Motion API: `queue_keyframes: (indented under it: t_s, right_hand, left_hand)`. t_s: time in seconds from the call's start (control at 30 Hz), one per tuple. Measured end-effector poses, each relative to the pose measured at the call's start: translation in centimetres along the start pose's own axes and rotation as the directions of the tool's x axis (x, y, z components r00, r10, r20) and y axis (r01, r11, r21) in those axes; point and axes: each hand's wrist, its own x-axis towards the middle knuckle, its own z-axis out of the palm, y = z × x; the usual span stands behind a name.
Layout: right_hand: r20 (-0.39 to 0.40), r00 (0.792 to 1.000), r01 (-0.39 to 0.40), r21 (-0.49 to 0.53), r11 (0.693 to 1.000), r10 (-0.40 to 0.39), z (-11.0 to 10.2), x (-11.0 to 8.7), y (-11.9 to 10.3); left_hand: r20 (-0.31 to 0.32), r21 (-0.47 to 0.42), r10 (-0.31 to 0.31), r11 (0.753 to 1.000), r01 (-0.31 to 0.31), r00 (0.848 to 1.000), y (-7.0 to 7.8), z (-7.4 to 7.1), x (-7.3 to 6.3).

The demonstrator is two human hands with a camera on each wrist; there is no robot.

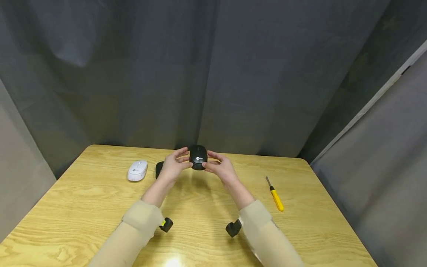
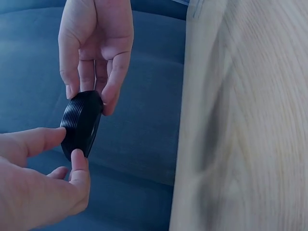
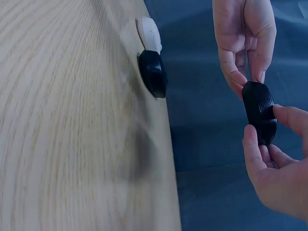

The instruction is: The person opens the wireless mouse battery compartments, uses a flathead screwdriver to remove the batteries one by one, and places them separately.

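Observation:
A black computer mouse (image 1: 198, 154) with a small light logo is held up above the far part of the table, between both hands. My left hand (image 1: 172, 167) pinches one side of it with thumb and fingers. On the opposite side, my right hand (image 1: 222, 170) grips it the same way. Seen from the left wrist, the held mouse (image 2: 82, 122) shows a ridged edge and stands clear of the wood. Partly hidden behind the left hand in the head view is a second black mouse (image 1: 158, 170). The right wrist view shows that mouse (image 3: 153, 74) lying on the table.
Left of the hands lies a white mouse (image 1: 137, 170). A yellow-handled screwdriver (image 1: 277, 200) rests on the wooden table (image 1: 83, 207) at the right. Grey curtain (image 1: 253, 92) hangs just beyond the table's far edge. Small black devices (image 1: 233, 228) stick out at both sleeves.

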Motion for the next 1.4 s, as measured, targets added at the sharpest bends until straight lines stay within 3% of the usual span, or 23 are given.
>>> queue_keyframes:
  t_s: [0.4, 0.6, 0.73, 1.03, 1.4]
  right_hand:
    - [0.018, 0.996, 0.093, -0.170, 0.981, -0.091, -1.0, -2.9, -2.2]
    - [0.061, 0.985, 0.173, -0.204, 0.964, -0.164, -1.5, -4.3, -2.9]
    - [0.090, 0.982, 0.181, -0.207, 0.961, -0.166, -1.7, -5.3, -3.2]
    - [0.145, 0.983, 0.138, -0.192, 0.972, -0.111, -2.4, -7.8, -3.2]
    - [0.206, 0.967, 0.191, -0.204, 0.960, -0.149, -3.1, -10.0, -2.2]
  left_hand:
    - [0.084, 0.086, 0.081, 0.992, -0.089, 0.993, 1.6, 0.1, -2.7]
    - [0.102, 0.107, 0.114, 0.986, -0.125, 0.988, 2.4, 0.3, -4.1]
    - [0.124, 0.109, 0.137, 0.983, -0.151, 0.983, 2.6, 0.2, -5.0]
    - [0.183, 0.111, 0.079, 0.989, -0.101, 0.980, 2.2, 0.0, -6.9]
    - [0.210, 0.075, 0.067, 0.994, -0.084, 0.975, 1.6, 0.3, -8.9]
